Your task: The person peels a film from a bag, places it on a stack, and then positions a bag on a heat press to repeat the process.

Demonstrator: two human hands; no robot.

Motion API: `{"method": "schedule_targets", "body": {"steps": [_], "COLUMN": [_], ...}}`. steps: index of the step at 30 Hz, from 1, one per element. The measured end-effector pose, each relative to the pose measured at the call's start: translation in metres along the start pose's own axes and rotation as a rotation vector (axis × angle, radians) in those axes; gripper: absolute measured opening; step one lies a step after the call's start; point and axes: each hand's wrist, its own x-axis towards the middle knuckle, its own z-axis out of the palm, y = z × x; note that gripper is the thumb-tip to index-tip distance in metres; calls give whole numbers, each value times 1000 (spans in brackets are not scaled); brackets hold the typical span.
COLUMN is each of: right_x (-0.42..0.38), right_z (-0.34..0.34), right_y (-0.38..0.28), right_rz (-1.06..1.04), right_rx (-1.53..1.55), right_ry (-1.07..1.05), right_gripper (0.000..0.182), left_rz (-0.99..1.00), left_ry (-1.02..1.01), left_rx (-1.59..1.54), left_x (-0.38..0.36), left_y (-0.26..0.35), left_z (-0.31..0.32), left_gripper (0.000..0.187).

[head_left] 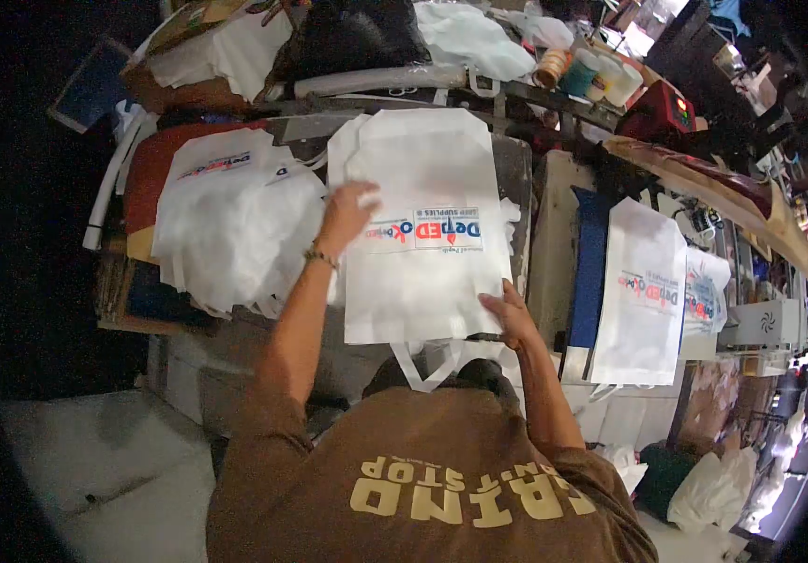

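Note:
A white tote bag [422, 291] with red and blue printed lettering lies flat in the middle, its strap handles [425, 366] hanging toward my body. My right hand [513, 314] pinches its lower right edge, thumb on top and fingers underneath. Near the bag's left edge, my left hand [352, 214] reaches over the white fabric with fingers apart and slightly bent. More white fabric shows behind the bag at its upper left. To the left, a pile of printed white bags [235, 220] overlaps itself in loose layers.
On the right, another printed bag [643, 291] lies on a blue board [584, 267]. Paint or ink jars [601, 80] and a red device [659, 113] with a lit display stand at the back right. A black plastic bag [352, 42] and a clear-wrapped roll [380, 82] sit behind.

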Motion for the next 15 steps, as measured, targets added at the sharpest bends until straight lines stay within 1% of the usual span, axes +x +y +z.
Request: {"method": "schedule_targets", "body": {"steps": [1, 2, 3, 4, 5, 6, 7, 8, 9, 10, 12, 13, 15], "right_x": [-2, -6, -9, -10, -8, -8, -14, -17, -14, -8, 2, 0, 0], "right_z": [1, 1, 0, -2, -3, -8, -3, -1, -2, -1, 1, 4, 4], "right_y": [3, 4, 2, 1, 1, 1, -14, -25, -29, -29, -30, -38, -45], "right_rz": [24, 34, 26, 16, 0, 14, 18, 16, 22, 34, 64, 70, 69], "right_rx": [-17, -13, 1, 15, -48, -46, -42, -38, -166, -167, -16, -2, -46], "right_ry": [51, 57, 19, -19, -28, -29, -107, -190, -149, -160, 38, 74, 67], "right_gripper": [47, 47, 50, 54, 49, 49, 48, 48, 47, 47, 32, 28, 28], "left_rz": [-32, 11, 54, 49, -47, -149, -163, -140, -117, -133, -188, -193, -409], "left_ry": [-86, -79, -74, -86, -125, -163, -175, -144, -106, -106, -30, -28, -95], "left_rx": [99, 237, 373, 371, 350, 330, 330, 253, 177, 181, 42, 43, 71], "left_x": [-21, -38, -50, -55, -56, -58, -57, -56, -55, -55, -52, -49, -44], "left_y": [-7, -4, -3, 3, 11, 14, 8, 2, -2, -6, -12, -8, -1], "left_z": [15, 22, 27, 26, 21, 20, 21, 23, 24, 26, 31, 29, 26], "left_gripper": [62, 70, 78, 78, 82, 86, 86, 84, 82, 82, 68, 68, 44]}}
